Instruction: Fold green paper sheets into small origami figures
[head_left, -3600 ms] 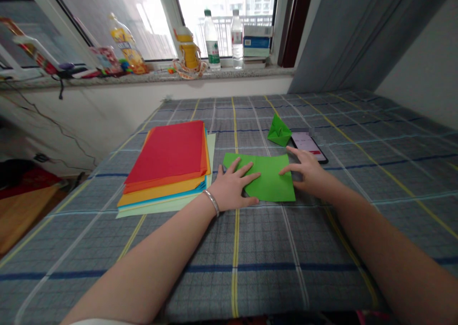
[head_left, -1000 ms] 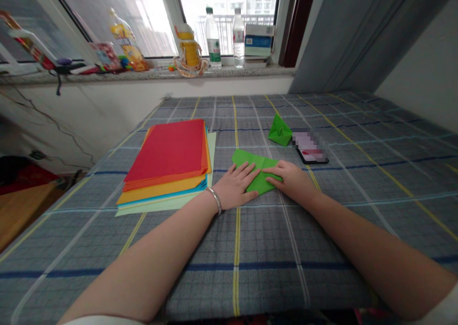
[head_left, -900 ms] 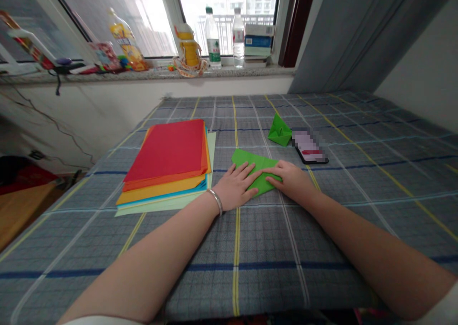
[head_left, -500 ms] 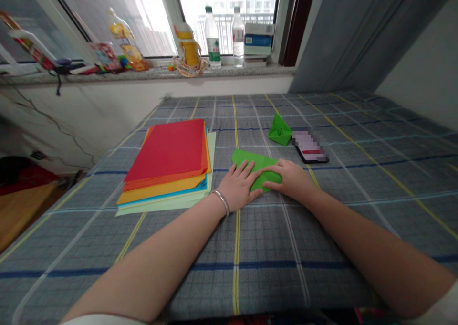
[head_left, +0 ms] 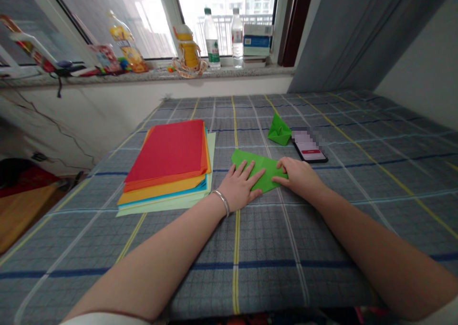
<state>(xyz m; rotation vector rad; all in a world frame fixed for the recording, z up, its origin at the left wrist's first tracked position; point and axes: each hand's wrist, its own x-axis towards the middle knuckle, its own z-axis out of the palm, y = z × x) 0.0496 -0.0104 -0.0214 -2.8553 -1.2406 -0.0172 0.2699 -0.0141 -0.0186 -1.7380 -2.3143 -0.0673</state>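
A folded sheet of green paper (head_left: 263, 165) lies flat on the checked tablecloth in front of me. My left hand (head_left: 238, 186), with a silver bangle at the wrist, rests palm down on its left part, fingers spread. At the paper's right end, my right hand (head_left: 295, 173) has its fingers curled and pinches the edge between thumb and fingers. Just beyond stands a small folded green paper boat (head_left: 279, 130). A phone (head_left: 309, 146) with its screen lit lies right of the boat.
Left of my hands is a stack of coloured paper (head_left: 168, 151), red on top. The tablecloth (head_left: 265, 248) covers the whole surface. Bottles (head_left: 212, 41), a yellow drink cup (head_left: 188, 50) and boxes (head_left: 256, 43) line the windowsill at the back.
My right hand has slid right along the green paper, away from my left hand, to its right end. The left hand has stayed in place.
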